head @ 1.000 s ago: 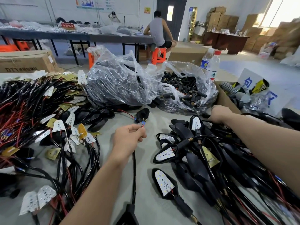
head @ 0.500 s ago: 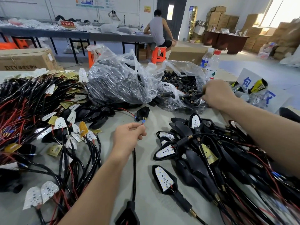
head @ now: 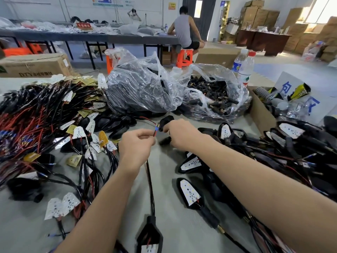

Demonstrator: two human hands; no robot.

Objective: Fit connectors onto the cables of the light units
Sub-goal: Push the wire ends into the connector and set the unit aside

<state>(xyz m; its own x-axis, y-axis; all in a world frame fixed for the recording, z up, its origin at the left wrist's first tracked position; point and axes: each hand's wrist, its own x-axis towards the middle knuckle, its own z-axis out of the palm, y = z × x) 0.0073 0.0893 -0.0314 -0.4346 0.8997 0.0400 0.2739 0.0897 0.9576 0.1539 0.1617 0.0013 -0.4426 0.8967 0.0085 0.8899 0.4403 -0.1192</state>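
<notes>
Cable [head: 150, 189], black, with red and blue tips: end pinched in the left hand [head: 135, 145] at mid-table [head: 164, 170]; runs back to its light unit [head: 149, 234] at the near edge.
Connector [head: 162, 127], black: gripped in the curled fingers of the right hand [head: 179, 134], just at the tips.
Fitting: align tips with the bore and push straight, so the strands do not splay.
Connector bag [head: 215, 92]: far edge.

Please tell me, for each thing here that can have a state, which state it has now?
Left hand: pinches the thin black cable's red and blue wire tips.
Right hand: grips a small black plastic connector at those tips; not yet fitted.
Clear plastic bag of black connectors: open.
Red-capped clear plastic water bottle: closed.
Brown cardboard box on the right: open.
</notes>
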